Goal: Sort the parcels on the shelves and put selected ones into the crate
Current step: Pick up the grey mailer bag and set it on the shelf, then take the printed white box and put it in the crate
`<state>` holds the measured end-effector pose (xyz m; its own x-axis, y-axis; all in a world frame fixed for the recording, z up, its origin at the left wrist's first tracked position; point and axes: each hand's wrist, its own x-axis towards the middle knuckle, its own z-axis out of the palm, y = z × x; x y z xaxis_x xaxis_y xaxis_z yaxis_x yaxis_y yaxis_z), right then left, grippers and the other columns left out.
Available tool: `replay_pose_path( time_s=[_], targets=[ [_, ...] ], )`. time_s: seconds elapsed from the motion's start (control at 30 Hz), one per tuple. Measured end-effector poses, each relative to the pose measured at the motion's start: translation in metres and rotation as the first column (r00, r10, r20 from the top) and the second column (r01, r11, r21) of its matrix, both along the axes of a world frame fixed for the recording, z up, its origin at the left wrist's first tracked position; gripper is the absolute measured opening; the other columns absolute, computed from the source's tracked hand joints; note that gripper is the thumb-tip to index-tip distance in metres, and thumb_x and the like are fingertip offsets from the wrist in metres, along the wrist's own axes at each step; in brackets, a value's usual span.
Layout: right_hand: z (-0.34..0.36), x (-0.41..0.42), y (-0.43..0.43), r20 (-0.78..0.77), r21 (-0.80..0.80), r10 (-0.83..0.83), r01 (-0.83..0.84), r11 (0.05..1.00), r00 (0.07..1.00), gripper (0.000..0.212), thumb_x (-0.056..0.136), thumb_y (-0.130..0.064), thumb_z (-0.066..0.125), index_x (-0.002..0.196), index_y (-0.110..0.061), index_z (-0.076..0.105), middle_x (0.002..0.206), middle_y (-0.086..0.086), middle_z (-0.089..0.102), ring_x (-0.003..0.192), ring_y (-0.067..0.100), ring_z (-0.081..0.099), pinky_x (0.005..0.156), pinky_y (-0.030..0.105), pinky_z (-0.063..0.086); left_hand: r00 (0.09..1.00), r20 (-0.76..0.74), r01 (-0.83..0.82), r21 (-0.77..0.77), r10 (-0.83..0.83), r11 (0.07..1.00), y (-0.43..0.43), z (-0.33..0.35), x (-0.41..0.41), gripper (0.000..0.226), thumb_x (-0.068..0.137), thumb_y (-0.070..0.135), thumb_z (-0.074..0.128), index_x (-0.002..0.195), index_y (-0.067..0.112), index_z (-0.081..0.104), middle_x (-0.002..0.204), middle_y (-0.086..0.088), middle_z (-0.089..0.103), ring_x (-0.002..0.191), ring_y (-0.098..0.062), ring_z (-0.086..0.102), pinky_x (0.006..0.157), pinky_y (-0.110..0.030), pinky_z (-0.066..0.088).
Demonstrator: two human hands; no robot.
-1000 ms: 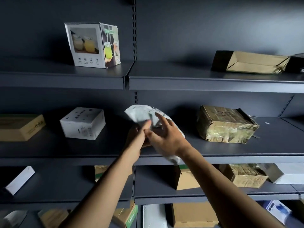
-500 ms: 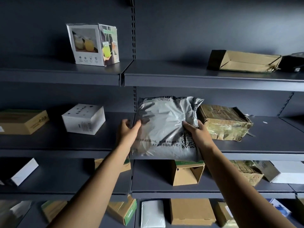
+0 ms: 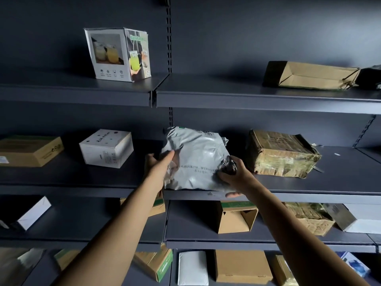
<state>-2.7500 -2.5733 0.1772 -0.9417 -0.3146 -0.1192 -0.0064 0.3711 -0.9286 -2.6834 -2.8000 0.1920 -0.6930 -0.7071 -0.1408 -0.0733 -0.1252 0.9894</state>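
Note:
A grey plastic mailer bag (image 3: 198, 157) lies on the middle shelf (image 3: 309, 189), its near edge at the shelf's front lip. My left hand (image 3: 157, 165) holds its left edge, thumb on top. My right hand (image 3: 235, 176) grips its right front corner, with fingers curled under the bag past the shelf edge. The bag sits between a white box (image 3: 106, 148) on its left and a taped brown parcel (image 3: 282, 154) on its right. No crate is in view.
The top shelf carries a printed jug box (image 3: 118, 54) and a flat cardboard box (image 3: 311, 75). A tan box (image 3: 28, 150) sits at far left. The lower shelves hold several cardboard boxes (image 3: 237, 218), a white envelope (image 3: 192, 267) and other parcels.
The bag was crumpled between both hands, then held upright and spread out. It now lies tilted back and flat on the middle shelf, with both hands lower on its sides.

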Motion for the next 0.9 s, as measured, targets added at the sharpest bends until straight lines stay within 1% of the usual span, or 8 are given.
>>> replay_pose_path(
  time_s=[0.1, 0.2, 0.27, 0.33, 0.43, 0.5, 0.77, 0.9],
  targets=[
    [-0.005, -0.011, -0.006, -0.085, -0.114, -0.162, 0.151, 0.982, 0.983, 0.051, 0.085, -0.017, 0.073, 0.127, -0.024, 0.046, 0.114, 0.009, 0.062, 0.077, 0.017, 0.062, 0.048, 0.019, 0.053, 0.997, 0.005, 0.080, -0.022, -0.080, 0.997, -0.006, 0.000, -0.008, 0.036, 0.082, 0.035, 0.075, 0.105, 0.012, 0.060, 0.114, -0.011, 0.066, 0.107, -0.029, 0.064, 0.095, -0.040, 0.050],
    [-0.003, -0.019, -0.012, -0.125, -0.047, -0.201, 0.196, 0.979, 0.972, 0.042, 0.091, -0.017, 0.064, 0.129, -0.013, 0.047, 0.110, 0.014, 0.059, 0.071, 0.019, 0.060, 0.045, 0.017, 0.048, 0.983, 0.129, 0.149, -0.159, -0.129, 0.976, -0.007, -0.004, -0.009, 0.039, 0.089, 0.025, 0.067, 0.124, 0.012, 0.056, 0.131, -0.009, 0.054, 0.113, -0.022, 0.054, 0.098, -0.036, 0.045],
    [-0.006, -0.026, -0.016, -0.229, 0.160, -0.138, 0.177, 0.971, 0.964, 0.044, 0.094, -0.019, 0.057, 0.135, -0.009, 0.045, 0.121, 0.022, 0.056, 0.095, 0.034, 0.061, 0.071, 0.027, 0.052, 0.966, 0.172, 0.229, -0.207, -0.195, 0.951, -0.003, -0.005, -0.008, 0.046, 0.090, 0.024, 0.065, 0.133, 0.013, 0.052, 0.137, -0.009, 0.049, 0.114, -0.021, 0.053, 0.097, -0.034, 0.045],
    [-0.007, -0.031, -0.022, -0.339, 0.319, -0.041, 0.156, 0.935, 0.940, 0.048, 0.096, -0.021, 0.053, 0.140, -0.007, 0.042, 0.135, 0.028, 0.045, 0.121, 0.041, 0.046, 0.094, 0.034, 0.041, 0.956, 0.183, 0.269, -0.238, -0.229, 0.933, 0.000, -0.005, -0.007, 0.049, 0.090, 0.026, 0.066, 0.135, 0.017, 0.051, 0.139, -0.008, 0.050, 0.114, -0.019, 0.054, 0.096, -0.033, 0.046],
    [-0.005, -0.029, -0.031, -0.517, 0.402, 0.036, 0.206, 0.892, 0.855, 0.052, 0.096, -0.021, 0.052, 0.144, -0.009, 0.039, 0.151, 0.024, 0.029, 0.137, 0.040, 0.031, 0.109, 0.042, 0.031, 0.969, 0.152, 0.232, -0.305, -0.193, 0.924, 0.003, -0.004, -0.009, 0.044, 0.090, 0.023, 0.066, 0.131, 0.016, 0.055, 0.135, -0.008, 0.055, 0.116, -0.020, 0.057, 0.096, -0.031, 0.047],
    [-0.002, -0.027, -0.038, -0.627, 0.414, 0.106, 0.215, 0.884, 0.772, 0.054, 0.093, -0.018, 0.054, 0.144, -0.007, 0.040, 0.152, 0.022, 0.031, 0.141, 0.036, 0.028, 0.115, 0.042, 0.027, 0.977, 0.133, 0.202, -0.339, -0.166, 0.919, 0.006, -0.002, -0.006, 0.037, 0.090, 0.020, 0.065, 0.126, 0.014, 0.058, 0.129, -0.008, 0.059, 0.111, -0.022, 0.060, 0.089, -0.027, 0.048],
    [0.007, 0.002, -0.086, -0.634, 0.240, 0.227, -0.092, 0.966, 0.740, 0.046, 0.095, -0.015, 0.054, 0.140, -0.007, 0.047, 0.142, 0.015, 0.045, 0.129, 0.031, 0.045, 0.102, 0.037, 0.040, 0.998, 0.051, 0.060, -0.344, -0.045, 0.937, -0.001, 0.006, 0.023, 0.027, 0.095, 0.007, 0.053, 0.122, 0.005, 0.058, 0.111, -0.004, 0.057, 0.100, -0.012, 0.052, 0.100, -0.038, 0.047],
    [0.007, 0.016, -0.110, -0.631, 0.208, 0.243, -0.141, 0.968, 0.737, 0.047, 0.093, -0.013, 0.055, 0.140, -0.009, 0.048, 0.137, 0.016, 0.049, 0.119, 0.035, 0.053, 0.094, 0.039, 0.046, 0.999, 0.045, -0.013, -0.339, 0.030, 0.941, -0.032, 0.007, 0.037, 0.023, 0.094, 0.007, 0.052, 0.114, 0.011, 0.062, 0.095, 0.011, 0.055, 0.102, -0.012, 0.053, 0.100, -0.042, 0.049]
  ],
)
